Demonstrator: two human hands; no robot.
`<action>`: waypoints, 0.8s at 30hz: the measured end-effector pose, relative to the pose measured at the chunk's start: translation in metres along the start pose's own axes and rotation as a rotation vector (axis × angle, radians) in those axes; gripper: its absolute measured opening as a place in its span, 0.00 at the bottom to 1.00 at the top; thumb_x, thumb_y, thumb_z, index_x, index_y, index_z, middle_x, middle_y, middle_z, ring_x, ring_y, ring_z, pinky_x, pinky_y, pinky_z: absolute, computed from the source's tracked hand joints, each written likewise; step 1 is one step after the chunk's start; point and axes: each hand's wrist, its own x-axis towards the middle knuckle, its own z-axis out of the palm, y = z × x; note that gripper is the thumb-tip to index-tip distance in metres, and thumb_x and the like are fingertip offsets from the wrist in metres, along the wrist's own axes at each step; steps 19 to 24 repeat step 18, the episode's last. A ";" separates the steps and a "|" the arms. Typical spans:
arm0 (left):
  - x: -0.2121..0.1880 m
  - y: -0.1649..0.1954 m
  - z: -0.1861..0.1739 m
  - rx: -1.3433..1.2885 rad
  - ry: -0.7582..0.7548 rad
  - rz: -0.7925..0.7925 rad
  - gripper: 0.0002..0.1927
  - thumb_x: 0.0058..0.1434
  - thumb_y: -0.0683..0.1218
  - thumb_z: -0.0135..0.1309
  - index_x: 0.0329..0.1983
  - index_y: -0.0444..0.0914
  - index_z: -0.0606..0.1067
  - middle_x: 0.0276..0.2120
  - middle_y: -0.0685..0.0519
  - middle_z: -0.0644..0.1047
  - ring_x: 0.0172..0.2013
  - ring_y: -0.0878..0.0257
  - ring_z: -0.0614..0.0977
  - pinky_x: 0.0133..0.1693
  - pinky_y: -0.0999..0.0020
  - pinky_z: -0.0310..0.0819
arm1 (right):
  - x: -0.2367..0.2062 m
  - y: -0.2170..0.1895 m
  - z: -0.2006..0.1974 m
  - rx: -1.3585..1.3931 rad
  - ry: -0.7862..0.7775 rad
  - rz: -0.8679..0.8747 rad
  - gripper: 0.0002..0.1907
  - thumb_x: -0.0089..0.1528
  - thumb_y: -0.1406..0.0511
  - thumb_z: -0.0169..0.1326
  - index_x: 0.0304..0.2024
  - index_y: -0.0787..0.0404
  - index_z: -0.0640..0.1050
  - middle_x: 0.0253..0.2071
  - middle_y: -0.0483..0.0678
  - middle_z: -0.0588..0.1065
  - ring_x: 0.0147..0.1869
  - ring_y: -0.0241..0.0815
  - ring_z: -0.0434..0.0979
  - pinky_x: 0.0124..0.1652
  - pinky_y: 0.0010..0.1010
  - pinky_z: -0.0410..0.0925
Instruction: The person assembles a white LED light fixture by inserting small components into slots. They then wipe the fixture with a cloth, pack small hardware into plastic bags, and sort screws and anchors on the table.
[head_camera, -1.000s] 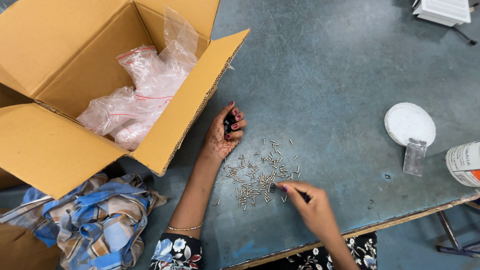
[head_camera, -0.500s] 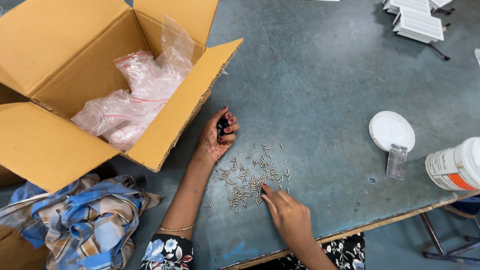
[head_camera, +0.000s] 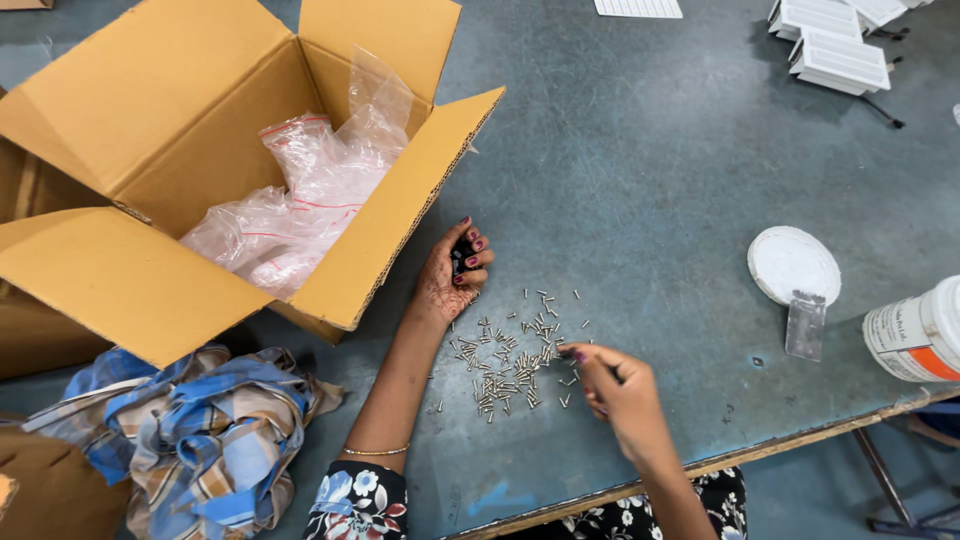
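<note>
My left hand (head_camera: 453, 274) rests palm up on the blue-grey table (head_camera: 640, 180), its fingers curled around a small black object (head_camera: 463, 256). A scatter of several small metal screws (head_camera: 510, 365) lies just in front of it. My right hand (head_camera: 618, 392) hovers at the right edge of that scatter, its fingers pinched together near the screws; whether a screw is between the fingertips is hidden.
An open cardboard box (head_camera: 200, 170) holding clear plastic bags (head_camera: 300, 200) stands at the left. A checked blue cloth (head_camera: 190, 430) lies below it. A white round lid (head_camera: 793, 264), a small clear bag (head_camera: 805, 325), a white tub (head_camera: 920, 330) and white flat parts (head_camera: 835, 50) sit at the right.
My right hand has shifted a little left and lifted over the screws' right edge. The left hand stays curled on the black object. The camera has tilted, so the scene sits lower.
</note>
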 end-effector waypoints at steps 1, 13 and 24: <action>0.001 -0.001 0.001 -0.002 0.003 0.002 0.14 0.68 0.48 0.54 0.29 0.39 0.68 0.26 0.54 0.67 0.22 0.69 0.66 0.14 0.80 0.51 | 0.001 -0.002 -0.010 0.246 -0.045 0.066 0.15 0.67 0.65 0.52 0.51 0.69 0.81 0.23 0.41 0.67 0.19 0.26 0.58 0.18 0.18 0.53; -0.018 -0.073 0.048 -0.133 0.014 -0.111 0.13 0.65 0.46 0.56 0.28 0.38 0.69 0.26 0.54 0.69 0.22 0.70 0.68 0.14 0.81 0.53 | 0.025 -0.009 -0.036 1.228 -0.282 0.118 0.09 0.66 0.65 0.50 0.41 0.67 0.73 0.29 0.45 0.65 0.23 0.32 0.60 0.19 0.22 0.53; -0.027 -0.145 0.059 -0.276 0.129 -0.009 0.13 0.64 0.47 0.57 0.28 0.38 0.69 0.26 0.53 0.69 0.23 0.66 0.70 0.17 0.77 0.59 | 0.027 -0.009 -0.038 1.362 -0.231 -0.065 0.09 0.65 0.65 0.50 0.42 0.67 0.72 0.33 0.48 0.67 0.28 0.36 0.63 0.22 0.23 0.57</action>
